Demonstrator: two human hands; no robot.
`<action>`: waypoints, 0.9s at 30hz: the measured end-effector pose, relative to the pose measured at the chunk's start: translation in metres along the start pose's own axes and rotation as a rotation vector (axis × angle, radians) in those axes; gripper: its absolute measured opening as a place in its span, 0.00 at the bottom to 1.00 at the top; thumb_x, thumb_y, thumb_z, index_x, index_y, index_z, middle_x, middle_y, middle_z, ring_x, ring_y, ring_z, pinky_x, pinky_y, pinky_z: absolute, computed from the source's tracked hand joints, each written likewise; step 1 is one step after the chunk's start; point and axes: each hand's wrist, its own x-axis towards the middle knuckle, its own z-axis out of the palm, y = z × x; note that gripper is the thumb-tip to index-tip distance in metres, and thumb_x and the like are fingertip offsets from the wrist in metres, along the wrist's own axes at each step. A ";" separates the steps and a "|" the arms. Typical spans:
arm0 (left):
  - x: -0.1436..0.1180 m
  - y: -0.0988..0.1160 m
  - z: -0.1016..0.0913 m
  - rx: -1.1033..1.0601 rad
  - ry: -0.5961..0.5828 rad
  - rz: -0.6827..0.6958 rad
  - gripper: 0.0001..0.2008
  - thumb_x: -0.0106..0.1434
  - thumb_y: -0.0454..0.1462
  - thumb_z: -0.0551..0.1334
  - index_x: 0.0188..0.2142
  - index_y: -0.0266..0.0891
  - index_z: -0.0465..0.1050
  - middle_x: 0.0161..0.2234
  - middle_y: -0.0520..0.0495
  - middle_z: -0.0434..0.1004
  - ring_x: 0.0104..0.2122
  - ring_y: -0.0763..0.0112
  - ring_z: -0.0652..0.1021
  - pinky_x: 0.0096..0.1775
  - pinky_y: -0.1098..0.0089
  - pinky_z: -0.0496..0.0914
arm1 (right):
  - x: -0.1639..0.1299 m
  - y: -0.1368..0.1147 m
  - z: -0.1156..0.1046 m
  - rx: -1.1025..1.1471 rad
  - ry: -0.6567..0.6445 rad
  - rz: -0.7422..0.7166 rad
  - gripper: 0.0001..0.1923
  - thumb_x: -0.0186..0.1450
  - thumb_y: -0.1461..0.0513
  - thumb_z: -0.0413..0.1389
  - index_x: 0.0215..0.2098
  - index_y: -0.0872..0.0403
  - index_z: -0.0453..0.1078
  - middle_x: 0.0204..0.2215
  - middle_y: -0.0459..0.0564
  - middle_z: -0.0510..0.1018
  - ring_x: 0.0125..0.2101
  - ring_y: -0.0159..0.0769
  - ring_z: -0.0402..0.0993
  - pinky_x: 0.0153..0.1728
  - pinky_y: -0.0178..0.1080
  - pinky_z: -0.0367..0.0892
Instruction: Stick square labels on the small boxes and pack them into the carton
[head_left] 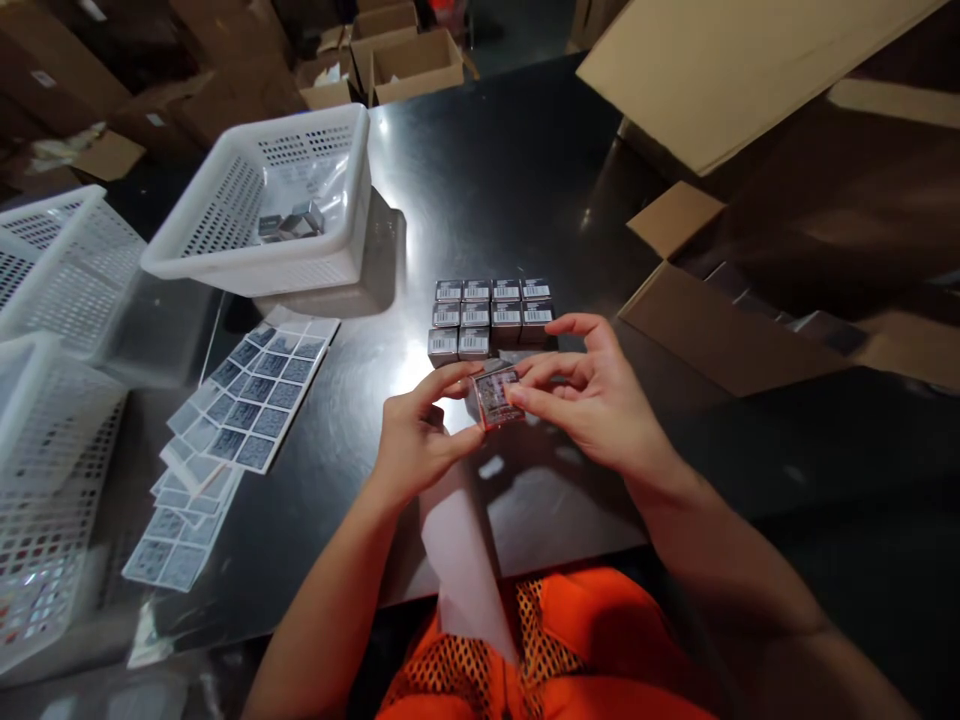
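Item: small box [496, 397], roughly square face, pinkish-red edge, grey printed label covering the upper face; print too fine to read. Location: held just above the dark tabletop [480, 180], centre of view, between both hands.

Left hand [415, 437]: at 9 o'clock of the box, grip pinching its left edge between thumb and forefinger.

Right hand [592, 395]: at 3 o'clock of the box, fingertips pinching its right edge, remaining fingers spread above.

Adjacent stock: block of like boxes [489, 318], barcode labels up, set in close rows at 12 o'clock, just beyond the hands.

Label sheets [251, 395]: fanned flat at 9 o'clock, grey squares in grids.

White perforated basket [262, 205]: at 11 o'clock, a few small boxes inside.

Open cardboard carton [720, 330]: at 2 o'clock.

White paper strip [465, 560]: at 6 o'clock, over the tabletop's near edge.
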 end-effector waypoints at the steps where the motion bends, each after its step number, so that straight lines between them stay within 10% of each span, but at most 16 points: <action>1: 0.000 0.000 0.000 0.004 0.003 0.000 0.26 0.48 0.32 0.73 0.49 0.43 0.82 0.32 0.53 0.82 0.16 0.86 0.57 0.17 0.80 0.51 | 0.000 0.001 0.002 -0.005 0.014 -0.005 0.35 0.53 0.56 0.74 0.48 0.47 0.56 0.24 0.39 0.78 0.43 0.41 0.82 0.38 0.38 0.79; 7: -0.002 -0.002 0.002 0.024 0.007 -0.033 0.26 0.48 0.33 0.73 0.49 0.43 0.82 0.32 0.52 0.83 0.15 0.86 0.57 0.18 0.80 0.51 | 0.003 0.006 0.000 -0.127 0.177 -0.098 0.33 0.51 0.57 0.74 0.46 0.47 0.59 0.16 0.31 0.65 0.32 0.40 0.81 0.37 0.40 0.77; 11: 0.004 -0.004 -0.004 0.085 0.288 -0.109 0.27 0.47 0.36 0.76 0.49 0.45 0.80 0.38 0.52 0.83 0.22 0.79 0.74 0.20 0.79 0.59 | 0.001 0.007 -0.002 -0.247 0.297 -0.219 0.30 0.53 0.56 0.75 0.46 0.47 0.63 0.25 0.36 0.70 0.32 0.35 0.77 0.37 0.38 0.76; 18: 0.014 -0.008 -0.016 0.154 0.663 -0.038 0.27 0.50 0.35 0.74 0.50 0.44 0.74 0.46 0.49 0.80 0.40 0.70 0.81 0.28 0.77 0.65 | -0.029 0.026 0.035 -0.468 -0.367 -0.283 0.29 0.57 0.51 0.75 0.49 0.50 0.70 0.41 0.48 0.81 0.39 0.38 0.80 0.42 0.41 0.76; 27: 0.017 -0.017 -0.023 0.063 0.573 -0.268 0.30 0.48 0.43 0.77 0.50 0.42 0.74 0.33 0.53 0.78 0.37 0.66 0.81 0.40 0.70 0.71 | -0.010 0.034 0.025 -0.506 -0.347 -0.099 0.14 0.70 0.62 0.59 0.54 0.49 0.71 0.39 0.47 0.83 0.37 0.38 0.83 0.41 0.42 0.76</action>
